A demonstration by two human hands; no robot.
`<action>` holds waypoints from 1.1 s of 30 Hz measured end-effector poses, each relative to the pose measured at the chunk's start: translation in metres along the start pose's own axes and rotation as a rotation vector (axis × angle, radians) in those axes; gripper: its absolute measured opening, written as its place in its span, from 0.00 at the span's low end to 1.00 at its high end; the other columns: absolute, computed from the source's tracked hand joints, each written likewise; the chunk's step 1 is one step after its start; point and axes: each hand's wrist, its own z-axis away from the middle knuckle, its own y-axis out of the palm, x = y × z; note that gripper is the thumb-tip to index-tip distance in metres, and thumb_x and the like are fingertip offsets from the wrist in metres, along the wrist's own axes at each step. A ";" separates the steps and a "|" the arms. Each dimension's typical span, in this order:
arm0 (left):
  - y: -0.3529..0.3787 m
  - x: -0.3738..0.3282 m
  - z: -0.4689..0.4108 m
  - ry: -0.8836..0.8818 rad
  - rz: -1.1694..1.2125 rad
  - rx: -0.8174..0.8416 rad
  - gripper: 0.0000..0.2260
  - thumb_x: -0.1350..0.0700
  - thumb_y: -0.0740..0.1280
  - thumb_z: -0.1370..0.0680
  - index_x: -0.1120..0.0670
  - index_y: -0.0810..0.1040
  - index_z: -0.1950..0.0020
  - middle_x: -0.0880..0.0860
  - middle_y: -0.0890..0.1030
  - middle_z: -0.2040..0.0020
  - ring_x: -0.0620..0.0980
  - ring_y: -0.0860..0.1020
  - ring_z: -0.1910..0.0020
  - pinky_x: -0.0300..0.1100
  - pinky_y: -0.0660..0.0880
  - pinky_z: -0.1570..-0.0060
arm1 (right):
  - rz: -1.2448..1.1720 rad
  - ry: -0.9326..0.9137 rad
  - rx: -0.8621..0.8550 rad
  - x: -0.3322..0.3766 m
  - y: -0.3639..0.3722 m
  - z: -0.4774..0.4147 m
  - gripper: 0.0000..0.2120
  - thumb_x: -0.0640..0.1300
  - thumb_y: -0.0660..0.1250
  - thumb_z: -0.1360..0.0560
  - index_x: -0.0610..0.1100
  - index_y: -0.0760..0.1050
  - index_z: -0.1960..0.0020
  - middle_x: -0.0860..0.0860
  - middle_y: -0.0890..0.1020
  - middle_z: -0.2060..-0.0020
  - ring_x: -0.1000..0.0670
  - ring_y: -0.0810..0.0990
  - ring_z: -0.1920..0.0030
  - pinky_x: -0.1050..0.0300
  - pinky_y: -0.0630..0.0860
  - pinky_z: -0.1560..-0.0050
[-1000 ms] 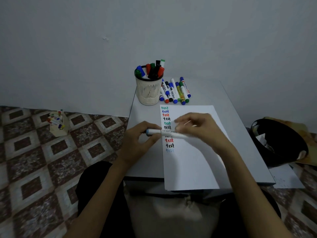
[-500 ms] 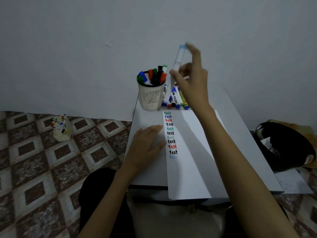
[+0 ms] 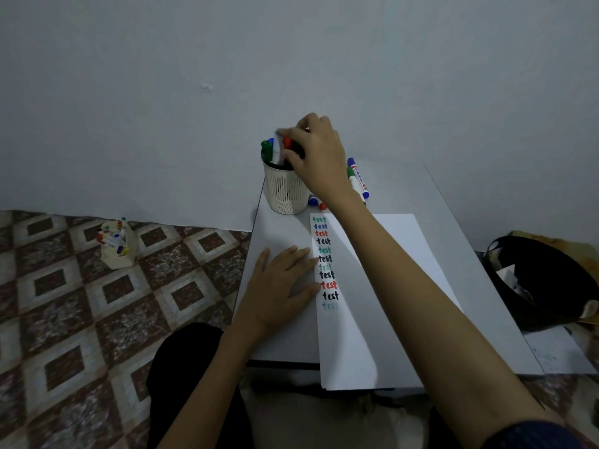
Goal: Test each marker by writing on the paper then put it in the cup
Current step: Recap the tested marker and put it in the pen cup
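A white mesh cup (image 3: pixel 285 192) stands at the table's far left and holds several capped markers. My right hand (image 3: pixel 316 157) reaches over its rim, and its fingertips pinch the top of a white marker (image 3: pixel 278 150) that stands partly inside the cup. My left hand (image 3: pixel 283 286) lies flat on the table, fingertips touching the left edge of the white paper (image 3: pixel 372 286). The paper carries a column of the word "test" in several colours. Several loose markers (image 3: pixel 358 183) lie behind the paper, partly hidden by my right arm.
The small grey table (image 3: pixel 479 270) stands against a grey wall. A paper holder with small markers (image 3: pixel 116 243) sits on the tiled floor to the left. At the right lie a black bag (image 3: pixel 544 286) and a loose sheet (image 3: pixel 557 351).
My right hand carried the white marker up from the paper and lowered it into the cup. My left hand let go of the marker and settled flat at the paper's edge.
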 end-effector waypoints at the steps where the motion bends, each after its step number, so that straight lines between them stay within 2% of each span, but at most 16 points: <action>1: 0.000 0.000 0.000 0.001 0.000 -0.001 0.31 0.34 0.49 0.27 0.47 0.67 0.29 0.45 0.64 0.27 0.42 0.56 0.27 0.50 0.41 0.27 | -0.010 -0.026 -0.013 -0.003 0.002 0.002 0.13 0.43 0.66 0.26 0.45 0.81 0.42 0.43 0.78 0.51 0.43 0.75 0.51 0.53 0.68 0.56; 3: -0.001 -0.001 0.000 -0.006 0.003 0.009 0.31 0.34 0.48 0.28 0.47 0.67 0.29 0.45 0.64 0.27 0.42 0.55 0.27 0.50 0.41 0.27 | -0.083 -0.008 -0.080 -0.010 0.000 0.006 0.15 0.42 0.63 0.23 0.47 0.79 0.38 0.44 0.77 0.48 0.46 0.74 0.50 0.54 0.68 0.54; 4: -0.001 -0.001 0.000 -0.011 0.004 0.017 0.32 0.34 0.48 0.28 0.47 0.67 0.29 0.45 0.63 0.27 0.42 0.55 0.26 0.50 0.41 0.27 | -0.142 0.058 -0.127 -0.015 -0.003 0.008 0.16 0.41 0.61 0.23 0.48 0.77 0.36 0.45 0.77 0.47 0.48 0.74 0.49 0.57 0.68 0.52; 6: -0.002 -0.002 0.000 -0.018 0.011 0.028 0.32 0.34 0.48 0.28 0.46 0.66 0.29 0.44 0.63 0.27 0.42 0.55 0.26 0.50 0.41 0.27 | -0.226 0.300 -0.199 -0.032 -0.008 0.016 0.21 0.34 0.57 0.24 0.48 0.74 0.34 0.46 0.76 0.45 0.51 0.73 0.46 0.63 0.68 0.52; 7: -0.002 -0.002 0.000 -0.019 0.014 0.030 0.32 0.34 0.48 0.28 0.46 0.66 0.29 0.44 0.63 0.27 0.41 0.55 0.27 0.50 0.41 0.27 | -0.216 0.436 -0.198 -0.043 -0.009 0.021 0.24 0.31 0.56 0.25 0.46 0.73 0.33 0.46 0.75 0.44 0.50 0.73 0.45 0.62 0.69 0.52; 9: -0.003 -0.003 0.000 -0.021 0.013 0.028 0.32 0.34 0.48 0.28 0.46 0.66 0.29 0.44 0.63 0.27 0.42 0.55 0.27 0.50 0.41 0.27 | -0.097 0.626 -0.057 -0.068 -0.007 0.036 0.24 0.30 0.58 0.26 0.44 0.70 0.31 0.46 0.75 0.40 0.47 0.73 0.40 0.53 0.73 0.45; 11: -0.003 -0.003 0.000 -0.019 0.005 0.024 0.32 0.34 0.47 0.28 0.46 0.66 0.29 0.44 0.63 0.27 0.42 0.55 0.27 0.50 0.41 0.27 | 0.046 0.669 0.228 -0.092 -0.005 0.055 0.21 0.37 0.59 0.22 0.44 0.67 0.29 0.44 0.74 0.35 0.42 0.71 0.36 0.44 0.70 0.39; 13: -0.003 -0.003 0.000 -0.016 0.009 0.020 0.32 0.34 0.47 0.28 0.47 0.67 0.29 0.45 0.63 0.27 0.42 0.56 0.27 0.50 0.41 0.27 | 0.142 0.620 0.463 -0.110 -0.004 0.072 0.19 0.38 0.58 0.22 0.43 0.69 0.32 0.42 0.75 0.37 0.39 0.72 0.38 0.45 0.69 0.42; 14: -0.003 -0.003 0.000 -0.014 0.015 0.018 0.32 0.34 0.48 0.28 0.47 0.67 0.29 0.45 0.64 0.27 0.42 0.56 0.27 0.50 0.41 0.27 | 0.155 0.592 0.498 -0.116 -0.004 0.078 0.17 0.36 0.58 0.24 0.42 0.72 0.36 0.42 0.77 0.40 0.39 0.73 0.42 0.48 0.68 0.46; 17: -0.003 -0.004 0.000 -0.015 0.026 0.012 0.32 0.34 0.48 0.28 0.47 0.67 0.30 0.45 0.64 0.27 0.42 0.56 0.27 0.49 0.41 0.27 | 0.110 0.577 0.392 -0.119 -0.008 0.088 0.14 0.33 0.61 0.29 0.38 0.77 0.44 0.41 0.79 0.47 0.39 0.74 0.48 0.51 0.69 0.53; 22: -0.003 -0.003 0.001 -0.010 0.012 0.014 0.32 0.34 0.48 0.28 0.47 0.68 0.30 0.45 0.64 0.27 0.42 0.56 0.27 0.50 0.41 0.27 | 0.073 0.618 0.231 -0.120 -0.016 0.096 0.12 0.35 0.63 0.25 0.37 0.78 0.43 0.39 0.80 0.51 0.42 0.76 0.50 0.55 0.70 0.56; 28: -0.002 -0.003 0.000 -0.011 0.007 0.016 0.31 0.34 0.48 0.27 0.47 0.67 0.30 0.44 0.64 0.27 0.42 0.56 0.27 0.51 0.42 0.27 | 0.055 0.663 0.096 -0.123 -0.018 0.103 0.09 0.35 0.65 0.26 0.37 0.80 0.48 0.41 0.82 0.55 0.46 0.77 0.56 0.56 0.71 0.58; 30: -0.002 -0.003 0.000 -0.007 0.015 0.008 0.31 0.34 0.49 0.27 0.47 0.68 0.30 0.45 0.64 0.27 0.42 0.56 0.27 0.50 0.42 0.27 | 0.021 0.654 -0.055 -0.118 -0.025 0.103 0.10 0.36 0.65 0.26 0.37 0.80 0.46 0.42 0.81 0.53 0.46 0.78 0.55 0.60 0.70 0.57; 33: -0.002 -0.002 0.001 0.001 0.016 -0.005 0.30 0.34 0.49 0.27 0.47 0.68 0.30 0.45 0.65 0.28 0.42 0.57 0.27 0.51 0.43 0.27 | -0.227 0.613 -0.381 -0.100 -0.042 0.098 0.10 0.36 0.65 0.25 0.37 0.79 0.45 0.43 0.79 0.51 0.50 0.79 0.55 0.66 0.75 0.57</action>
